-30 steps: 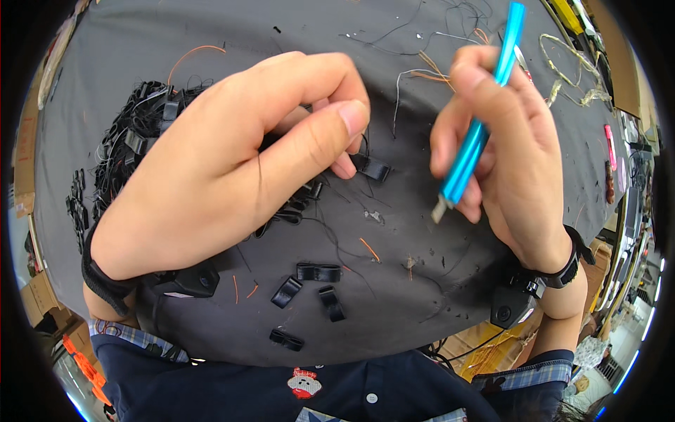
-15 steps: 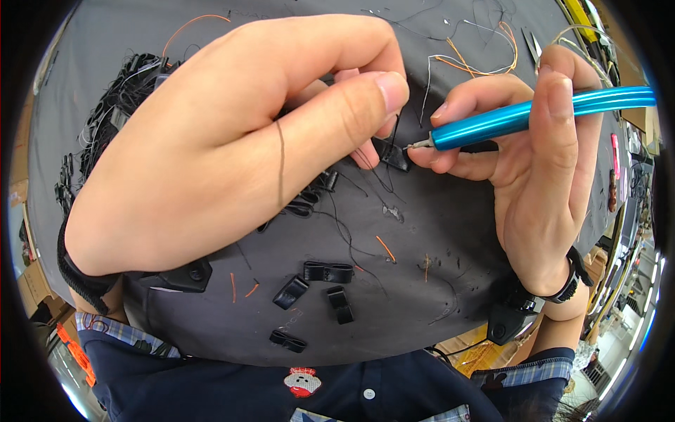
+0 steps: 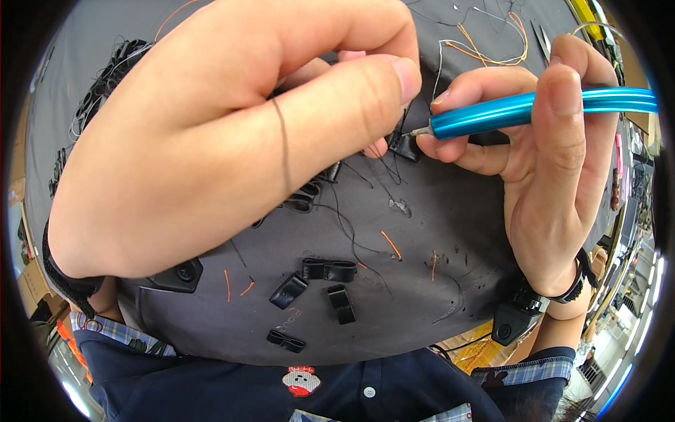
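Head view: the right hand's [image 3: 545, 169] grip is closed round a blue tool [image 3: 506, 116], its tip at a black bow [image 3: 406, 148]; the left hand [image 3: 225, 141] pinches, seemingly on dark thread [image 3: 401, 127]. Four loose bows [image 3: 329, 270] lie nearer on the table [image 3: 394, 309].

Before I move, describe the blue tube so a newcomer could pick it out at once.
Start at the dark grey table cover and go to the person's right hand at upper right. In its grip is a slim blue tube, nearly level, its pale tip pointing left. Its shiny bright blue sets it apart from the small black piece beside that tip.
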### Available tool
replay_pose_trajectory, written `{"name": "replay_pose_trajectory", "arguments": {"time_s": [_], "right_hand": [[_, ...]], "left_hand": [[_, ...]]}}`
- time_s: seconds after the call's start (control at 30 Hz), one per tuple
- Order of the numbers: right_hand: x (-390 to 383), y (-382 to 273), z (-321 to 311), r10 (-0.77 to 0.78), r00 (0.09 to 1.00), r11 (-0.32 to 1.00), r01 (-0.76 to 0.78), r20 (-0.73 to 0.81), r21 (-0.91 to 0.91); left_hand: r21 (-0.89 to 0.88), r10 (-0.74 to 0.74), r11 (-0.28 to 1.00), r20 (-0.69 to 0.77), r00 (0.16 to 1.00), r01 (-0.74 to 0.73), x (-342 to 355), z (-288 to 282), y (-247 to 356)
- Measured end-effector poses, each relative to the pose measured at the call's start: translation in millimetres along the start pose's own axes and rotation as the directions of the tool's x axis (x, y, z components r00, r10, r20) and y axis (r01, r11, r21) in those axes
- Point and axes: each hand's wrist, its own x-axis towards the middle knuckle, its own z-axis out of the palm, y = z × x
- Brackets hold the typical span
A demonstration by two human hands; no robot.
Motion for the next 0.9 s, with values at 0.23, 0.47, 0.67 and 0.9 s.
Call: {"name": "replay_pose_trajectory", "arguments": {"time_s": [0.23,0.47,0.67,0.9], "right_hand": [[1.0,4.2,4.9,-0.045,0.999,0.999,0.046,0.003,-0.023],[0.2,2.5,-4.6,-0.032,0.999,0.999,0.032,0.010,-0.044],[0.3,-9.5,11.1,-0.024,0.999,0.985,0.016,-0.044,-0.169],[2.7,-16.7,1.5,0.143,0.978,0.972,-0.110,-0.151,0.210]], "left_hand": [[0.013,0.041,0.999,0.011,0.999,-0.041,-1.4,-6.2,-6.5],[-0.104,0.110,0.989,0.045,0.993,-0.104,9.0,2.2,-6.8],[0.042,0.015,0.999,0.021,1.000,-0.016,2.9,-6.5,2.9],[0.062,0.081,0.995,0.046,0.996,-0.084,-1.6,-12.0,6.9]]}}
